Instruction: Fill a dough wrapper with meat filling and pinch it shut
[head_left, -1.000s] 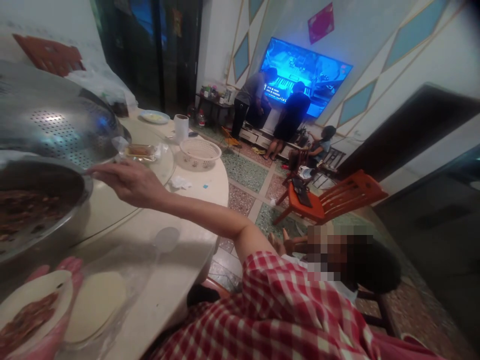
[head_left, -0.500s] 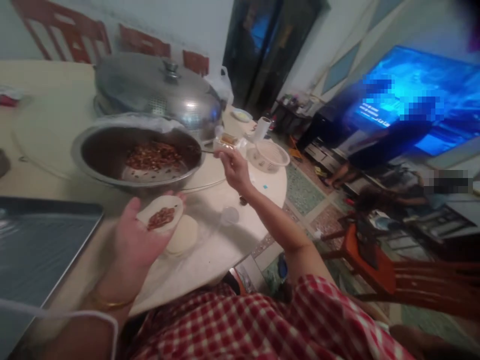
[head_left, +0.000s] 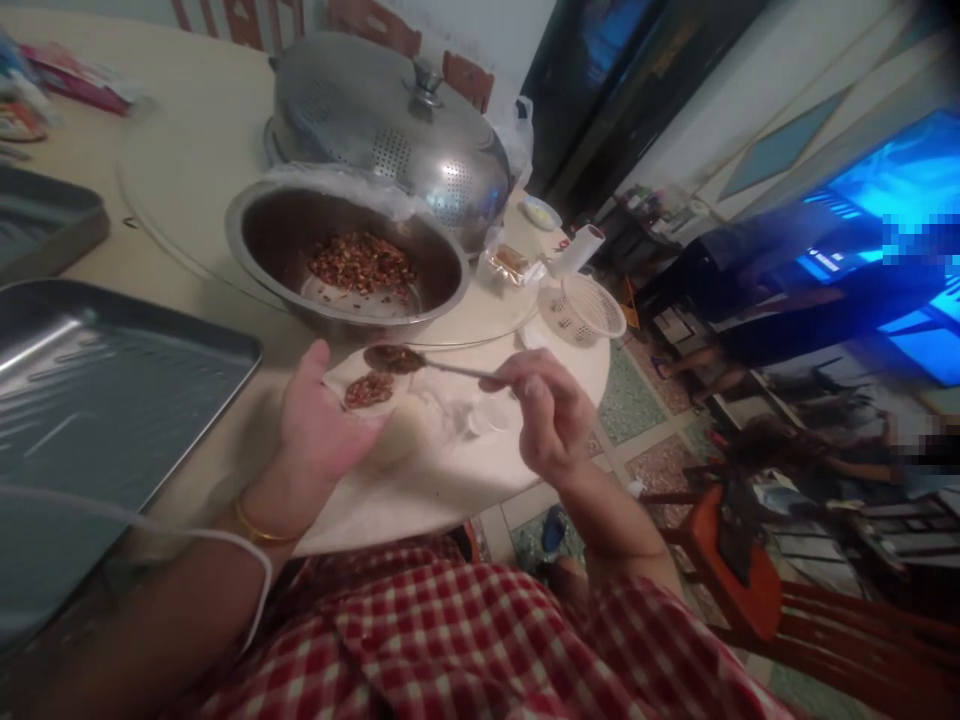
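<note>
Above the surface (head_left: 450,500), the left hand (head_left: 322,440), palm up and unclenched, bears a dough round (head_left: 347,372) with filling (head_left: 367,391), while the right hand (head_left: 551,410) grips a spoon (head_left: 424,363) near the round's far edge, where tilting either could spill filling.

Upper garment: a shirt (head_left: 450,640) in red and off-white check, the pattern repeating across the visible front, with soft creases. Right sleeve (head_left: 652,640): short, same check, ending near the elbow. Left wrist: one slim gold-coloured bracelet (head_left: 259,532). Left hand (head_left: 322,425) and right hand (head_left: 551,410): bare. A thin white cord (head_left: 267,585) curves across the left forearm; its attachment is unclear.
</note>
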